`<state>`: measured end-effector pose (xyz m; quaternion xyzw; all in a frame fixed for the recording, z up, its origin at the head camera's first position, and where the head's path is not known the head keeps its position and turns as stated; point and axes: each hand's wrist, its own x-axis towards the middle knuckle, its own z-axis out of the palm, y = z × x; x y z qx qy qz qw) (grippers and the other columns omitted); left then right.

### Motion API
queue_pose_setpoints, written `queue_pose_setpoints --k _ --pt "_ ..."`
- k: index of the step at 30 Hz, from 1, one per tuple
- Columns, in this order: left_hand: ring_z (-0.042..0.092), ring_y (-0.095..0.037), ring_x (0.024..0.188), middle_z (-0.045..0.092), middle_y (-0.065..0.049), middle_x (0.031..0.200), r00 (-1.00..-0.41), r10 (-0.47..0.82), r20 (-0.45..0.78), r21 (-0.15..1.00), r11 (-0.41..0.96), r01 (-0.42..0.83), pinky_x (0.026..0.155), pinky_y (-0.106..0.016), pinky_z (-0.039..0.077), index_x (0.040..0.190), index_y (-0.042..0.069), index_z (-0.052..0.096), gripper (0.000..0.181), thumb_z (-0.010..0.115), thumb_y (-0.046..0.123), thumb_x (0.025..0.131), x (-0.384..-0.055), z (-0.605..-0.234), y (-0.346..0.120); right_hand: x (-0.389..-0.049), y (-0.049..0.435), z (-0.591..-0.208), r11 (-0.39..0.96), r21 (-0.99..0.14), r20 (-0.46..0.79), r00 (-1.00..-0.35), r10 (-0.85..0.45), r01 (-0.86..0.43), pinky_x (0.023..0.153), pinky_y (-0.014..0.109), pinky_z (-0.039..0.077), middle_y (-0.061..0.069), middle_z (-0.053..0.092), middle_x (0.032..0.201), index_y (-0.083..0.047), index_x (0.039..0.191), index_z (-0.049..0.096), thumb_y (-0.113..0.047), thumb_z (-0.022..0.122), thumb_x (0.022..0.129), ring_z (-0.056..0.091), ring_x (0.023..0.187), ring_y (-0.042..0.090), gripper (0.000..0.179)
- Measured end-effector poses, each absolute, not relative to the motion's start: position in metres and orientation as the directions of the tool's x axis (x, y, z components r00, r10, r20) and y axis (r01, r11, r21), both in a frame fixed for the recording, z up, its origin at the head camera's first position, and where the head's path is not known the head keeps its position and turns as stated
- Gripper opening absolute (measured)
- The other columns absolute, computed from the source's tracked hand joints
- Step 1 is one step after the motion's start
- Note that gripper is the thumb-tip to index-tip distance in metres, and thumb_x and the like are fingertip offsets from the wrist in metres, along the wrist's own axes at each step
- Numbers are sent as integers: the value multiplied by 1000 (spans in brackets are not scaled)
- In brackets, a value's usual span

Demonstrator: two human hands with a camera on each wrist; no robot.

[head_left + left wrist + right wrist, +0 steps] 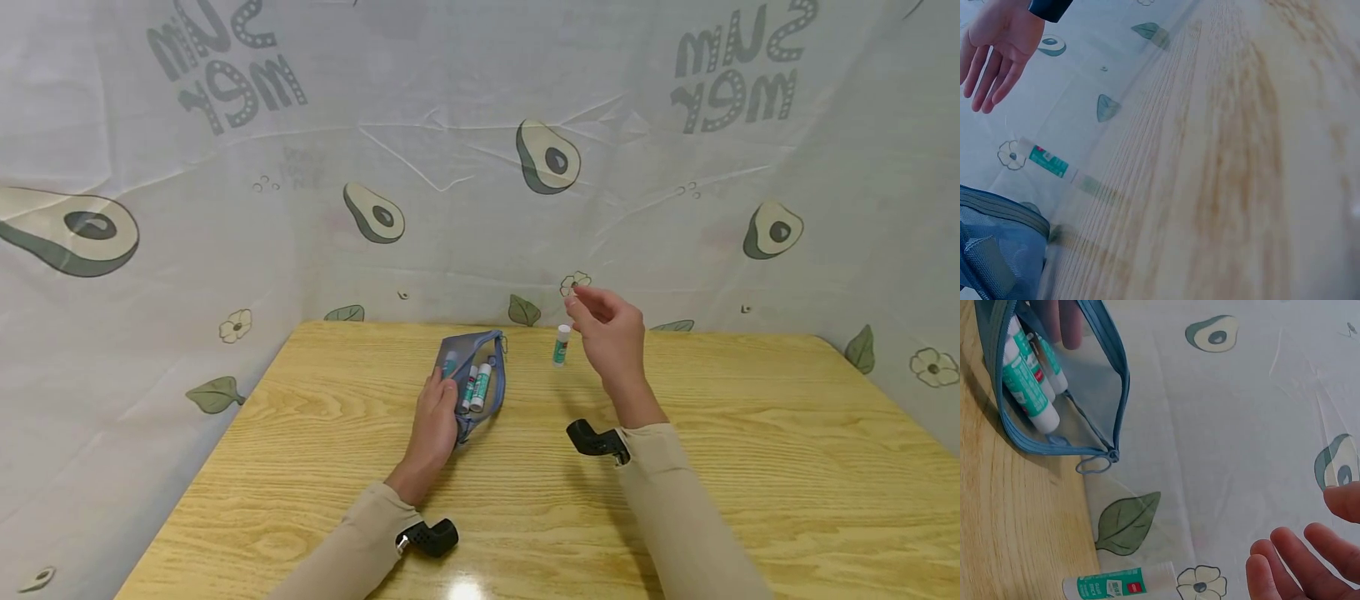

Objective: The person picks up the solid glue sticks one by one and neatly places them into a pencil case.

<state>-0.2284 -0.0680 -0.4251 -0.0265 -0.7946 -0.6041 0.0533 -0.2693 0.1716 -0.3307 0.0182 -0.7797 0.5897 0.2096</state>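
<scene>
My left hand (435,421) holds a blue mesh zipper pouch (501,392) by its left side, with the zipper open toward the right. Inside lie three green-and-white glue sticks (481,387), seen closer in the right wrist view as glue sticks (1025,387) leaning together. Another glue stick (561,346) stands upright on the table, to the right of the pouch. Just right of it and higher is my right hand (611,333), fingers loosely bent, nothing in them. In the left wrist view the pouch (1004,250) shows only in part.
The wooden table (720,467) reaches back to a pale curtain (465,83) printed with avocados, leaves and flowers. Black wrist cameras sit on both cuffs, the left camera (438,537) low over the table. A thin cord pull (1094,464) hangs at the pouch's zipper end.
</scene>
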Motion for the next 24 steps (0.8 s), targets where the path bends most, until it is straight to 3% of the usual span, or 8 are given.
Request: queue_pose_setpoints --k 2,4,11,20,24 --pt "6 -49 165 17 -26 176 -992 -28 124 957 269 112 133 -67 9 106 -10 60 52 25 28 117 -229 -425 -69 -271 173 -330 299 -913 350 -908 230 -276 82 13 55 15 72 136 -8 141 69 -32 67 106 67 88 -5 43" --pt "6 -48 165 17 -26 176 -992 -34 123 959 262 110 133 -66 9 105 -10 60 53 25 27 117 -229 -426 -69 -271 174 -331 299 -915 349 -905 243 -272 82 13 55 14 72 135 -9 140 70 -32 68 105 67 90 -4 42" --pt "8 -50 164 18 -27 175 -991 -28 134 956 267 121 132 -68 11 142 -13 57 58 26 30 117 -227 -427 -69 -271 177 -332 296 -913 361 -895 260 -282 87 12 53 13 71 137 -9 141 69 -29 69 105 64 108 1 41" --pt "6 -48 165 17 -26 176 -993 -30 117 961 255 106 133 -66 10 155 -10 46 58 27 29 118 -227 -426 -68 -276 178 -339 301 -919 331 -914 233 -256 103 26 50 10 67 145 -11 146 64 -30 71 104 62 133 22 47" --pt "6 -48 165 17 -26 176 -993 -27 113 960 261 102 133 -66 10 153 -10 49 57 27 28 118 -228 -427 -69 -278 179 -344 300 -922 314 -925 215 -244 101 27 50 11 65 148 -11 148 62 -28 72 103 60 138 26 50"
